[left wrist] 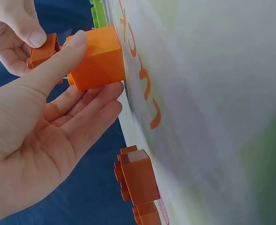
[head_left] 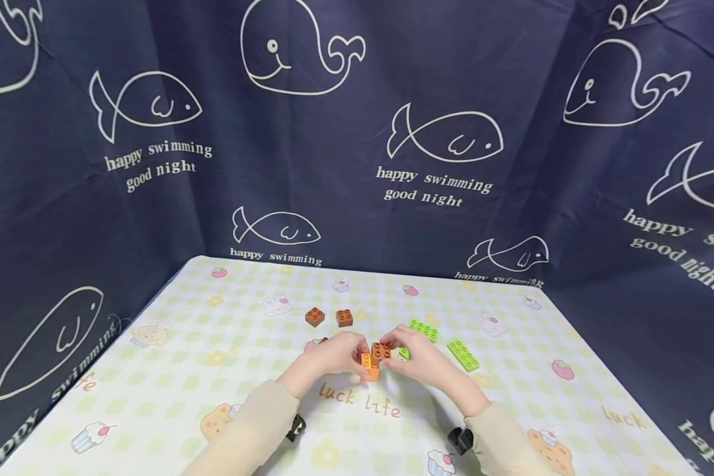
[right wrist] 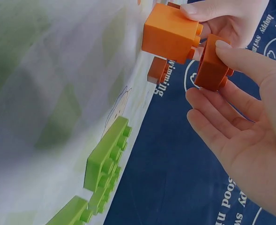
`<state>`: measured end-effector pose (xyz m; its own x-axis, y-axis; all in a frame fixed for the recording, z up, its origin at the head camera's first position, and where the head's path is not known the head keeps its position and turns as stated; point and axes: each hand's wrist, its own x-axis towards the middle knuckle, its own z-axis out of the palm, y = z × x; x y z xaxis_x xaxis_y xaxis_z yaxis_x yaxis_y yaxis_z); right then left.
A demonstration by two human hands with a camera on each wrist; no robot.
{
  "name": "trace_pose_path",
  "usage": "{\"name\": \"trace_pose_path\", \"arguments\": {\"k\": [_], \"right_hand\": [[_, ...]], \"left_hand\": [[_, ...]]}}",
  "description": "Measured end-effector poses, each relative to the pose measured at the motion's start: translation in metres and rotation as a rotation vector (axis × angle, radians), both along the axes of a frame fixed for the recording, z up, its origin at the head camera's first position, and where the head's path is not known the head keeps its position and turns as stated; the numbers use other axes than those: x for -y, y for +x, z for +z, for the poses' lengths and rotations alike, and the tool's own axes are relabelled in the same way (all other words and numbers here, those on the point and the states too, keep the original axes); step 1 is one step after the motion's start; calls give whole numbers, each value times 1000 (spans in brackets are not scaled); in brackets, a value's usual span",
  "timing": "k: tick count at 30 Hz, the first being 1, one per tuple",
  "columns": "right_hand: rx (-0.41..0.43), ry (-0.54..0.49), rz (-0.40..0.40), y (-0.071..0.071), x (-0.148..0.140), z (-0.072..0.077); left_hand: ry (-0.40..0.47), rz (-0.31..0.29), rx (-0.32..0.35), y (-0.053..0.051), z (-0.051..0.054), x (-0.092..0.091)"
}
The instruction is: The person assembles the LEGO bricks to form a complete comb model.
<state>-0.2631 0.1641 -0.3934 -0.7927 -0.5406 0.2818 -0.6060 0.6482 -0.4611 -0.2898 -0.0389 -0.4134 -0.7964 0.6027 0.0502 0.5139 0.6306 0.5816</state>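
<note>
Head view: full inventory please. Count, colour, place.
orange brick: 1, orange, near centre, held
held brown brick: 1, brown, beside the orange brick
loose brown bricks: at least 3, brown, left of and beyond the held bricks
green bricks: at least 3, light green, to the right
tablecloth: 1, white-green checks, beneath
curtain: dark blue, white prints, behind and at sides
wrist devices: 2, black, at wrists
left hand: 1, bare, on orange brick
right hand: 1, bare, on held brown brick

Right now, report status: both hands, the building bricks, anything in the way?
Left hand gripping orange building brick. Right hand pinching brown four-stud brick near orange brick's studs, not seated flush. No obstruction visible between the two.
</note>
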Motion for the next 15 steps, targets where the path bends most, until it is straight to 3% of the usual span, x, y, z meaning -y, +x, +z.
{"name": "trace_pose_path", "arguments": {"k": [15], "right_hand": [[-31, 6, 54, -1, 9, -4]], "left_hand": [[32, 10, 7, 1, 0, 2]]}}
